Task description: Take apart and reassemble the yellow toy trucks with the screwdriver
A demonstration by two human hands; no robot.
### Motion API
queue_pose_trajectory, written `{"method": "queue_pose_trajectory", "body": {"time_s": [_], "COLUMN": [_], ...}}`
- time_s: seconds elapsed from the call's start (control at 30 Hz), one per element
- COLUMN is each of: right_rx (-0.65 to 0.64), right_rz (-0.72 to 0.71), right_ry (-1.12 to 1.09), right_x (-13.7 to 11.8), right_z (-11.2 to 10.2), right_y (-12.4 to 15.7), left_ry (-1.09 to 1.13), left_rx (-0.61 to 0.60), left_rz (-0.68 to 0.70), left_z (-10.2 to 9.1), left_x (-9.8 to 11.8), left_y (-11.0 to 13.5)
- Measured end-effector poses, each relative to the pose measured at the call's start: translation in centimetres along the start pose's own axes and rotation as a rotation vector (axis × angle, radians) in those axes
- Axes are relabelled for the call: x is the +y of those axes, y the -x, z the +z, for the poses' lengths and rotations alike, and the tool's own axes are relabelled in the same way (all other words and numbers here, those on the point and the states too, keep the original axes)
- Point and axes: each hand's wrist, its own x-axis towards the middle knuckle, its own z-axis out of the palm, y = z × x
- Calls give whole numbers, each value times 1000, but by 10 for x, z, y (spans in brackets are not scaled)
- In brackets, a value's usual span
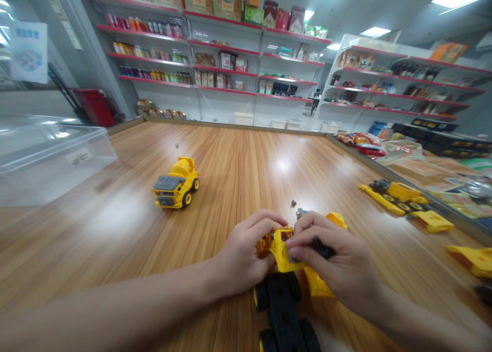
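Note:
My left hand [249, 249] grips a yellow toy truck cab [282, 254] from its left side, fingers curled over the top. At the cab's right side, my right hand [334, 254] is closed, its thumb and fingertips pinched against the part; a dark piece [322, 247] shows among its fingers. Just below the hands lies a black wheeled toy chassis [283, 311] with yellow hubs. Another yellow piece [318, 284] sits under my right hand, and a further yellow part [337, 220] shows beyond it. A small screw-like bit [293, 203] rests on the table ahead.
A yellow toy mixer truck [177, 183] stands left of centre on the wooden table [215, 162]. A clear plastic bin [54, 162] is at far left. Yellow toy parts [432, 220] lie at right, near packaged goods [415, 162]. Stocked shelves [223, 49] rise behind.

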Motion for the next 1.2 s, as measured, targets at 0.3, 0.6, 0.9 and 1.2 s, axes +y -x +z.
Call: {"method": "queue_pose_trajectory", "body": {"time_s": [0.3, 0.6, 0.9, 1.2], "right_rx": [58, -184, -443, -500], "right_rz": [-68, 48, 119, 97], "right_ry": [97, 392, 572, 561], "right_x": [1, 33, 43, 46], "right_z": [-3, -36, -47, -50], "right_y": [0, -9, -11, -10], "left_ry": [19, 100, 119, 73], "left_rx": [8, 109, 131, 112], "left_rz": [-42, -187, -244, -214], "left_z": [-1, 1, 1, 0], "left_x": [2, -7, -8, -8], "left_y": [1, -1, 0, -1]}}
